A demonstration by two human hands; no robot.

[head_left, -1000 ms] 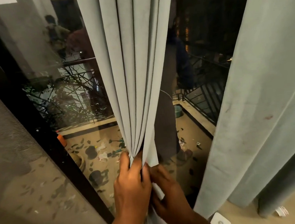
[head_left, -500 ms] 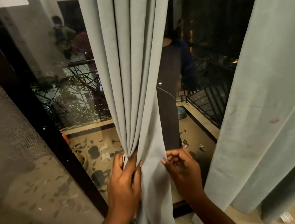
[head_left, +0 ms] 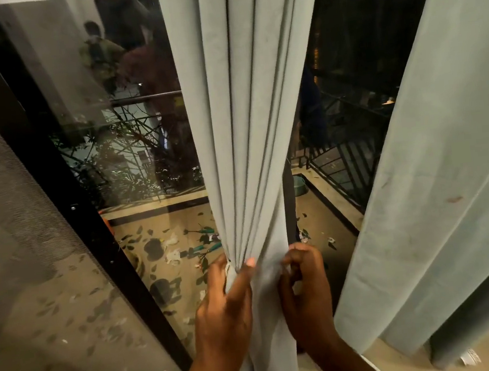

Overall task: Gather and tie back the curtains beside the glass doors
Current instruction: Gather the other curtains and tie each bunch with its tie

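Person, head view — two bare forearms entering from the lower edge. Left hand [head_left: 224, 312]: no ring, no watch, no sleeve in sight. Right hand [head_left: 307, 294]: likewise unadorned — wrist bare, short pale fingernails visible.

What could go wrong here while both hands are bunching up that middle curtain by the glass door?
The left hand pinches the pleats of the gathered curtain between thumb and fingers only; if that pinch loosens, the folds could fan out again. The right hand grips just the curtain's right edge, so a tug there might pull one fold loose from the bundle. No tie-back clearly shows, so fetching one may mean letting go with one hand. The second curtain hangs loose, not yet gathered.
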